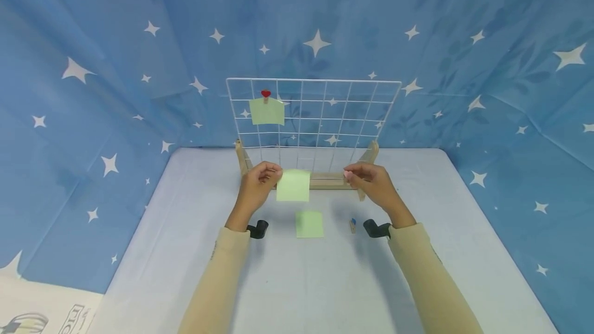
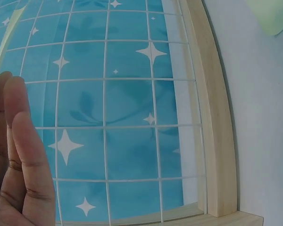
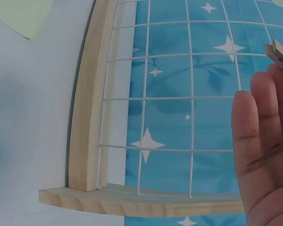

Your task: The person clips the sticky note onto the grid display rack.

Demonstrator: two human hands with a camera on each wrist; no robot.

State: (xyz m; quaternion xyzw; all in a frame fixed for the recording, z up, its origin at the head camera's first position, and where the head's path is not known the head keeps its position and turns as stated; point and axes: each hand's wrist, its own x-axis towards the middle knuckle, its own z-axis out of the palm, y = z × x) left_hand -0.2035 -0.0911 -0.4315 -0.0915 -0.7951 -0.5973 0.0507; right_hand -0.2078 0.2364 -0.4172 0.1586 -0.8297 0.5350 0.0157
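Observation:
My left hand (image 1: pixel 258 183) pinches a pale green paper note (image 1: pixel 293 185) by its left edge, held up in front of the wire grid's wooden base. In the left wrist view the note (image 2: pixel 7 40) appears edge-on above the fingertips. Across from it, my right hand (image 1: pixel 373 183) pinches a small wooden clothespin (image 3: pixel 280 55) with a pink end. A white wire grid (image 1: pixel 323 117) stands upright behind both hands. On its upper left hangs another green note (image 1: pixel 267 112), fastened by a clothespin with a red heart (image 1: pixel 265 94).
A green note (image 1: pixel 309 224) lies flat on the white table (image 1: pixel 297 282). To its right is a clothespin with a blue top (image 1: pixel 353 224). The grid sits in a wooden stand (image 1: pixel 325 181). Blue star-patterned cloth (image 1: pixel 297 14) hangs behind and at both sides.

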